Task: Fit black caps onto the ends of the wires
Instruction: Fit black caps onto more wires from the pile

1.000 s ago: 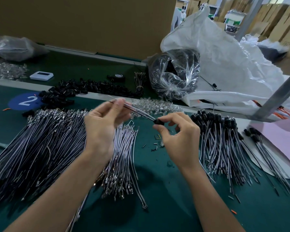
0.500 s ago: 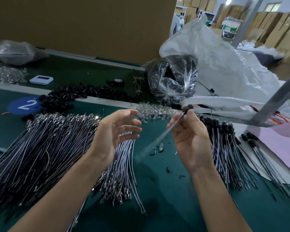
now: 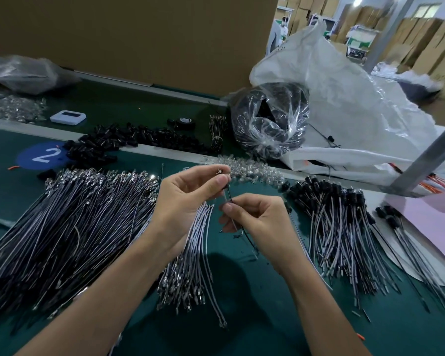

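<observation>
My left hand (image 3: 190,199) pinches the black-capped top end of a thin wire (image 3: 228,199) between thumb and fingers. My right hand (image 3: 257,222) pinches the same wire lower down; the wire runs on below it toward the green belt. A big heap of uncapped wires (image 3: 70,227) lies at the left, a smaller bundle (image 3: 193,265) under my hands. Capped wires (image 3: 339,222) are piled at the right. Loose black caps (image 3: 129,142) lie in a row at the back.
A pile of clear small parts (image 3: 252,170) lies behind my hands. A clear bag of black parts (image 3: 270,124) and a large white sack (image 3: 344,104) stand at the back right. A grey metal post (image 3: 427,160) slants at the right. A pink sheet (image 3: 432,224) lies beside it.
My left hand, open half a second ago, now pinches the capped end of the wire. My right hand has slid down the wire, which has swung to nearly upright.
</observation>
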### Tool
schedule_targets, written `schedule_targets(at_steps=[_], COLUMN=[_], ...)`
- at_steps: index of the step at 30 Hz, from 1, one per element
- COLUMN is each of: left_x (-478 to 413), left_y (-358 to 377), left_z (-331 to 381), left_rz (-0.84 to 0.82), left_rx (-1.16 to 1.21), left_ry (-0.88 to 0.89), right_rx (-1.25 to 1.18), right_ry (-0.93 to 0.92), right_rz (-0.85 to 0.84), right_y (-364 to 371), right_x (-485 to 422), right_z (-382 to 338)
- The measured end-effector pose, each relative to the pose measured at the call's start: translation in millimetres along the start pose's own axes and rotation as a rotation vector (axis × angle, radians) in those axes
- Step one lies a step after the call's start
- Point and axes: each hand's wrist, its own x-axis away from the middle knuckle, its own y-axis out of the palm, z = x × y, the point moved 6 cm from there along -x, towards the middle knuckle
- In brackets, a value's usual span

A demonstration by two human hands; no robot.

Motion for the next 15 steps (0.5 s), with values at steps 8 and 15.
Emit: schedule_targets(at_steps=[8, 15], left_x=[3.6, 4.6], left_y=[5.8, 0.8], left_z=[-9.5, -1.9], left_rz=[0.012, 0.068], left_rx=[-0.123, -0.069], left_ry=[0.015, 0.029], right_rx=[-0.087, -0.087], right_ry=[-0.075, -0.046], right_rz=[0.049, 0.041], right_y=[0.8, 4.0], right_x=[2.5, 1.0], right_z=[-8.1, -2.5])
